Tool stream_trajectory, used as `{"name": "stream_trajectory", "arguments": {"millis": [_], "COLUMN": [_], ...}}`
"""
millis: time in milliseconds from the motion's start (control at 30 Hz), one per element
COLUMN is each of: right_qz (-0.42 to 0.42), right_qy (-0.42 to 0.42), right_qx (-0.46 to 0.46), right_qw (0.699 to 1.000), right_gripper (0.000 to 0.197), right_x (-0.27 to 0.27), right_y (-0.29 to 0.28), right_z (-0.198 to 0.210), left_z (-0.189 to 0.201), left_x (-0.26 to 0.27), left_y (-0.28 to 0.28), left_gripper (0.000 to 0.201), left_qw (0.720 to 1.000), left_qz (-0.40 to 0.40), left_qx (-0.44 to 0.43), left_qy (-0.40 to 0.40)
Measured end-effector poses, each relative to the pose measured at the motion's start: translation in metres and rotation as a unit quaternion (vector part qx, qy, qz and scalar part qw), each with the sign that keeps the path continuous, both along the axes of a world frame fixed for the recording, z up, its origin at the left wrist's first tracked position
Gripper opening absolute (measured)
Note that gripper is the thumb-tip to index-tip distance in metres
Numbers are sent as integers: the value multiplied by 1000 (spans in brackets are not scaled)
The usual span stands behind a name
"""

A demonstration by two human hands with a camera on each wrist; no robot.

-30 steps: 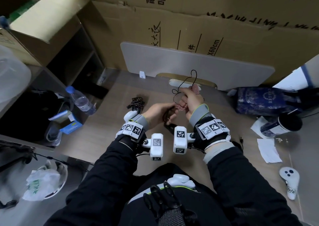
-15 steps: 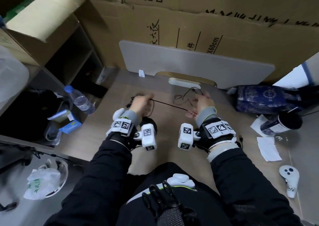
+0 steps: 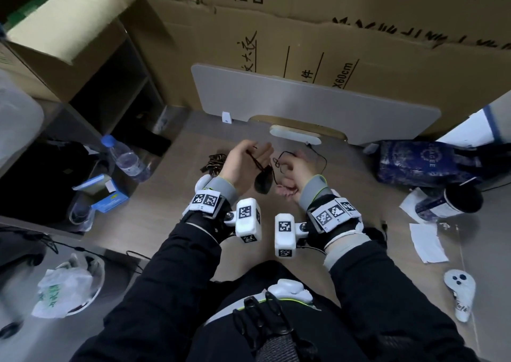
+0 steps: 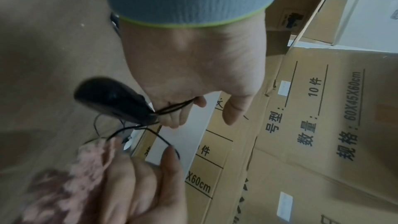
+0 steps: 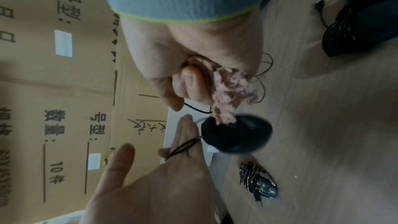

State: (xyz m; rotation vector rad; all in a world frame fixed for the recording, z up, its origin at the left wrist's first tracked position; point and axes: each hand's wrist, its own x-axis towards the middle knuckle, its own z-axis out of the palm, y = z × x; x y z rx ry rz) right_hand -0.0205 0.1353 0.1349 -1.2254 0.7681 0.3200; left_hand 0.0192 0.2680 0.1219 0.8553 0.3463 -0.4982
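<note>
We find the head view looking steeply down on the left hand (image 3: 243, 165) and right hand (image 3: 293, 177) above the floor (image 3: 166, 209). Each wrist view looks closely along its palm toward the boxes (image 3: 304, 29). All three share the pendant (image 3: 262, 184) and cord (image 3: 256, 161).

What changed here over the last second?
Half a second ago the hands were spread with the cord pulled taut; they have come back together. The left hand now lies open, the brown cord loop hooked over it, the black oval piece dangling beneath. The right hand grips a pink tuft. Water bottle and cardboard boxes stayed put.
</note>
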Motion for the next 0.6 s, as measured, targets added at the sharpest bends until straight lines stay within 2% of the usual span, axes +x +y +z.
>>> {"name": "stream_trajectory", "arguments": {"millis": [100, 167, 233, 300, 533, 600], "right_qz": [-8, -26, -46, -69, -130, -135], "right_qy": [-39, -72, -99, -122, -136, -153], "right_qx": [19, 45, 60, 56, 24, 22], "right_qw": [999, 996, 992, 989, 982, 979], "right_gripper": [16, 18, 17, 16, 31, 33], "right_x": [1, 4, 6, 8, 9, 8], "right_y": [9, 11, 11, 14, 2, 1], "right_z": [11, 17, 19, 19, 16, 12], "left_z": [3, 2, 3, 1, 2, 1], "left_x": [2, -2, -9, -13, -19, -20], "left_y": [-4, -9, -15, -19, -8, -1], "left_gripper": [19, 17, 30, 43, 29, 15], "left_qw": [994, 988, 981, 968, 954, 948], "left_qz": [-52, -105, -134, -177, -211, -234], "left_qx": [81, 114, 138, 175, 198, 181], "left_qy": [-42, -22, 24, 20, -75, -120]}}
